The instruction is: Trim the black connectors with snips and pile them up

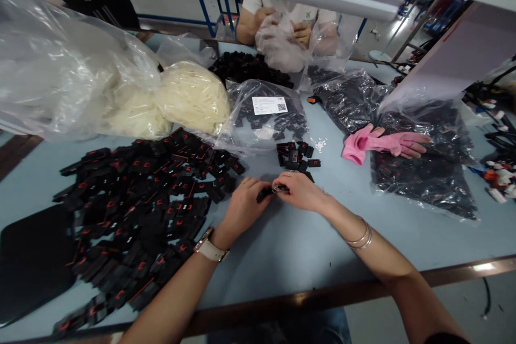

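Note:
My left hand is closed on a small black plastic connector housing over the table's middle. Right up against it, my right hand pinches a small dark piece with a shiny edge; whether this is part of the same connector I cannot tell. Fingers hide most of both pieces. To the left spreads a big pile of black connector housings with red-orange parts. Just beyond my hands lies a smaller group of black connectors, with tiny white pieces beside it.
Clear bags hold pale yellow parts and black parts. Pink gloves lie on bagged black parts at the right. A black tray-like object sits at left. Across the table, a person's hands handle a clear bag.

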`<state>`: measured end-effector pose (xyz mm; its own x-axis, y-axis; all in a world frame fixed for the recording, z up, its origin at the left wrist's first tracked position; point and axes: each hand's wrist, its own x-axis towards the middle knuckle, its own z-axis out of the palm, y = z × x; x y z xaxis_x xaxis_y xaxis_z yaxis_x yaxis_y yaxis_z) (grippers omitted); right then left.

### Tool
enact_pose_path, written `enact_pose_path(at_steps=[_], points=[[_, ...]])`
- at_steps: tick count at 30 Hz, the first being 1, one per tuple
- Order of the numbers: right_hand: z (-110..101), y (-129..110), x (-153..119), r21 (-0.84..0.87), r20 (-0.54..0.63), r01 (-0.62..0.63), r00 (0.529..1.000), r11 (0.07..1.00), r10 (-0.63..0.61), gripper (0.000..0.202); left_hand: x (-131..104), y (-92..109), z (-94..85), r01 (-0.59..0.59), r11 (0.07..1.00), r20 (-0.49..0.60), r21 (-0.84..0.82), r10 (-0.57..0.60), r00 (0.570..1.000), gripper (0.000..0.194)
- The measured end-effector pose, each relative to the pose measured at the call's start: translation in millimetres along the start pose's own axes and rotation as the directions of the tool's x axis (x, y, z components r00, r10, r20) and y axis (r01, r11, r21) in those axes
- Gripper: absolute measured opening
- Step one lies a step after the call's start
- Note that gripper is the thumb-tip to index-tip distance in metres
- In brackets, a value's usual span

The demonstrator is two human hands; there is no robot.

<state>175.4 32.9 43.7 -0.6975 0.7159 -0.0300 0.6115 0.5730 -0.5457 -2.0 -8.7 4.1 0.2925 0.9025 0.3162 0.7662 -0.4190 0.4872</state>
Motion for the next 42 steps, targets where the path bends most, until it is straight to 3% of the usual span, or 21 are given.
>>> enact_pose_path(at_steps=[13,22,32,39,42], points=[[3.6,-13.1,-4.7,-0.151,0.03,0.036,0.999,0.988,-0.032,0.023,-0.2,0.6,-1.5,-0.007,0.999,0.002,-0.051,0.007,1.0,0.008],[4.1,2.6,-3.2,0.045,-0.051,-0.015,0.999,0.999,0.018,0.032,1.5,-1.3,-1.9,0.017,0.992,-0.012,-0.122,-0.019,1.0,0.006],[5.9,-7.8,-9.0,-0.208,0.021,0.053,0.999,0.977,-0.05,0.032,1.3,-2.7,-1.5,0.022,0.994,0.007,-0.104,-0.022,1.0,0.007],[-0.7,2.2,-3.1,0.129,-0.158,-0.147,0.973,0.981,0.167,0.03,1.1,-4.0,-1.2,0.036,0.991,-0.003,-0.131,-0.036,0.999,0.01],[-3.8,3.3,-1.1,0.28,-0.194,-0.128,0.963,0.951,0.187,0.017,0.8,-4.2,-0.9,0.031,0.989,0.003,-0.142,-0.03,1.0,0.011]])
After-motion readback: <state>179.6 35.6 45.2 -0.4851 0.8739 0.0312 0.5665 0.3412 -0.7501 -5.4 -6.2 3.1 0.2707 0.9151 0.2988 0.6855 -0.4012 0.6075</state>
